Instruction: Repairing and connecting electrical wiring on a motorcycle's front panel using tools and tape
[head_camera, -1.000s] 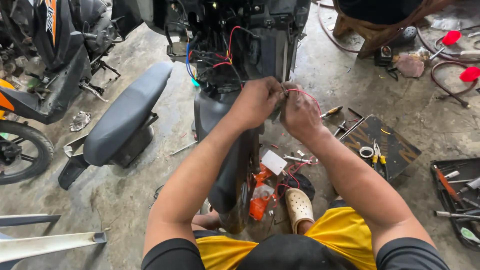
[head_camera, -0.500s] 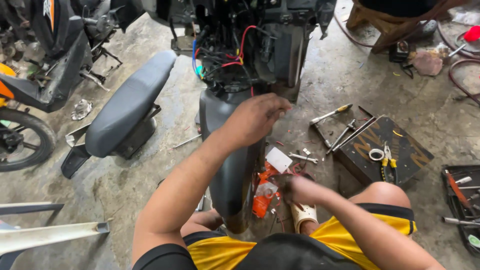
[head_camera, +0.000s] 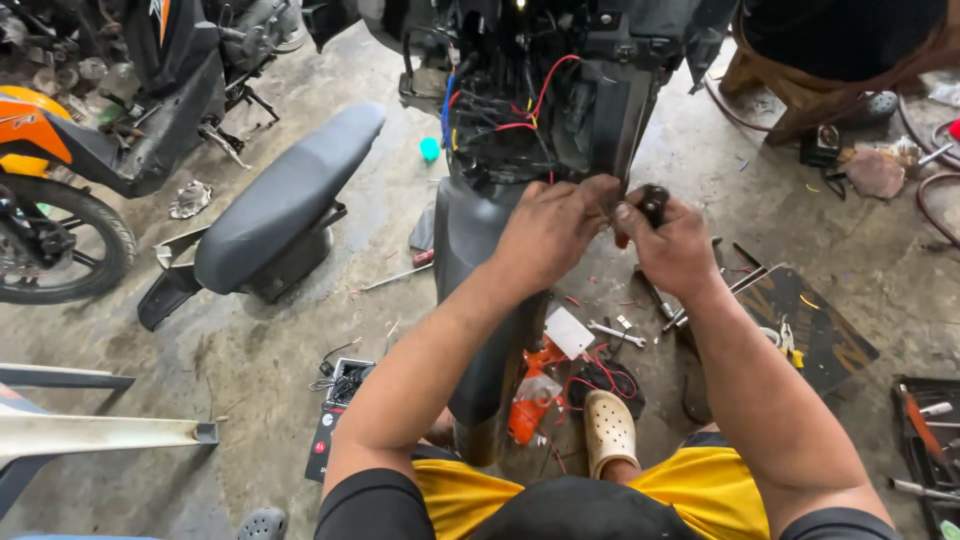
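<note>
Both hands are up at the open front of a stripped scooter (head_camera: 560, 110), right below its tangle of red, blue and black wires (head_camera: 505, 110). The right hand (head_camera: 675, 245) is closed in a fist around a small black tool handle (head_camera: 654, 203), which sticks up out of the top of the fist. The left hand (head_camera: 550, 230) is just beside it, touching it, with fingers curled and pressed together at the same spot; what they pinch is hidden. The handle looks hard, stiff and light, and easy to grip around its middle, though greasy fingers could slip on it. The wires look thin and bendy, so they would be better held softly, not pulled. The floor (head_camera: 300, 400) is rough grey concrete, stained and dirty. A loose scooter seat (head_camera: 290, 195) lies on it to the left, near another motorbike (head_camera: 90, 150) at the left edge. Wrenches (head_camera: 615, 333), an orange bottle (head_camera: 530, 395), a white clog (head_camera: 610, 430) and a dark mat (head_camera: 810, 330) with tools lie near the person's knees. It looks like a repair shop.
</note>
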